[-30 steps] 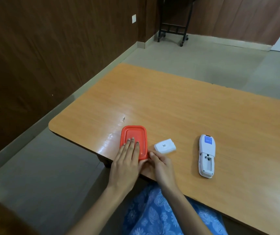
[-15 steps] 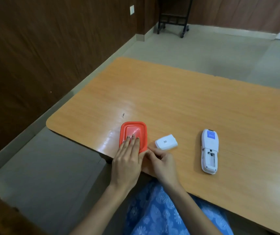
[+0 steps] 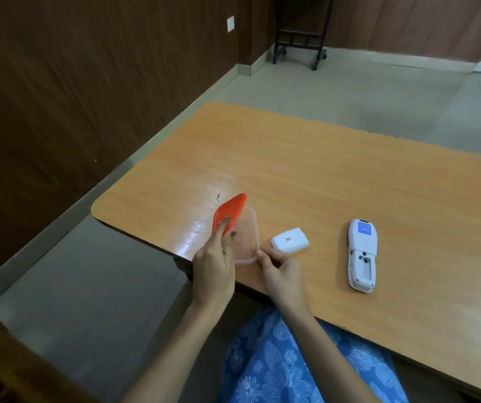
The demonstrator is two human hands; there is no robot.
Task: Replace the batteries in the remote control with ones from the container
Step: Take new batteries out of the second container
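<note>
Wooden table (image 3: 320,175), remote control (image 3: 361,254) lengthwise away, left hand (image 3: 214,264) pinching tilted lid (image 3: 229,212), right hand (image 3: 284,271) pinching container (image 3: 252,228) rim

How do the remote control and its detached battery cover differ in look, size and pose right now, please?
The remote control is long and much larger; the battery cover is short and stubby. The remote control lies back up, pointing away from the person, with an open battery bay; the battery cover lies roughly crosswise as a closed shell. The remote control carries a blue label, the battery cover a small dark mark. Both are white plastic, resting untouched on the table.
</note>
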